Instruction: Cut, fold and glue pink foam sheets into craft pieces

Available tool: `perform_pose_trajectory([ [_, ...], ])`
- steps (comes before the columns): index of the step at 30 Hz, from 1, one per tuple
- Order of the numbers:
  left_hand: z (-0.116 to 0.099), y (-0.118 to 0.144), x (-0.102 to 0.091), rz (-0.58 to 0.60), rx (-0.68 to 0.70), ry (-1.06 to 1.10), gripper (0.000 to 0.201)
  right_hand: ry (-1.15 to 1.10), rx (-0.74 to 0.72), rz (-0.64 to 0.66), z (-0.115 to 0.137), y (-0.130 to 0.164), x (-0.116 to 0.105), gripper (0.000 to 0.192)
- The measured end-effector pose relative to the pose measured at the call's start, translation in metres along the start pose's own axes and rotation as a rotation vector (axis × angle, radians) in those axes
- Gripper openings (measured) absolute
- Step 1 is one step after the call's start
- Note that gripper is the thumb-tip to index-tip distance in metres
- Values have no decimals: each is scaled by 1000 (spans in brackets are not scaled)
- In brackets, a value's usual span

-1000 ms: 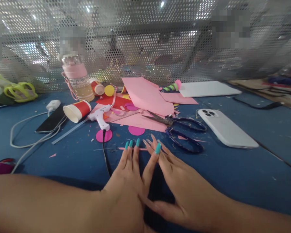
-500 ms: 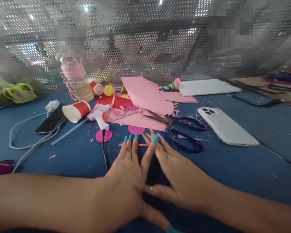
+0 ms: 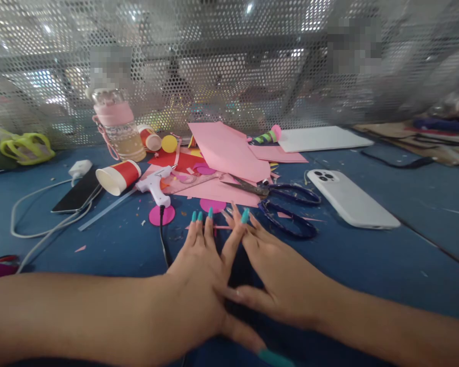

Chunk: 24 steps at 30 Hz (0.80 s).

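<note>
While both palms lie flat on the blue table [image 3: 367,265] | left hand [image 3: 199,285] spread, fingertips on a thin pink paper strip [image 3: 219,227] | right hand [image 3: 279,275] spread, index crossing the left, gripping nothing | strip near scissors [image 3: 286,204], magenta disc [image 3: 161,215], glue gun [image 3: 153,183] | white phone [image 3: 350,199] farther right

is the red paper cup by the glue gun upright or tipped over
Tipped over: the red paper cup lies on its side on the blue table, its white open mouth facing left.
</note>
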State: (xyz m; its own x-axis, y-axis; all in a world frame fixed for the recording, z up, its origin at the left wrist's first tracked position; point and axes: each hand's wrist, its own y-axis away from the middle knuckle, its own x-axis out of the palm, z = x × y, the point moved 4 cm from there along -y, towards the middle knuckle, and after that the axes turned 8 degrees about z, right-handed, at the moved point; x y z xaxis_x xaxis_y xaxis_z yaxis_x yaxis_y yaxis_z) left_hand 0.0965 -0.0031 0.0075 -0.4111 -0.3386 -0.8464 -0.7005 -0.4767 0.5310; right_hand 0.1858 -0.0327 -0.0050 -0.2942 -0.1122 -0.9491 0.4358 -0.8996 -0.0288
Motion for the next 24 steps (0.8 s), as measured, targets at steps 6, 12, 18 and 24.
perform_pose_trajectory([
  [6,4,1,-1,-2,-5,-2,126,-10,3,-18,-5,5,0,92],
  [12,7,1,3,-14,-26,-39,129,8,31,-189,-21,-3,-6,54],
  [18,-7,15,24,-43,-17,-144,123,230,-111,-355,-19,-2,-19,62],
  [24,8,26,-22,-199,-92,-312,102,427,-34,-233,-28,-9,-17,49],
])
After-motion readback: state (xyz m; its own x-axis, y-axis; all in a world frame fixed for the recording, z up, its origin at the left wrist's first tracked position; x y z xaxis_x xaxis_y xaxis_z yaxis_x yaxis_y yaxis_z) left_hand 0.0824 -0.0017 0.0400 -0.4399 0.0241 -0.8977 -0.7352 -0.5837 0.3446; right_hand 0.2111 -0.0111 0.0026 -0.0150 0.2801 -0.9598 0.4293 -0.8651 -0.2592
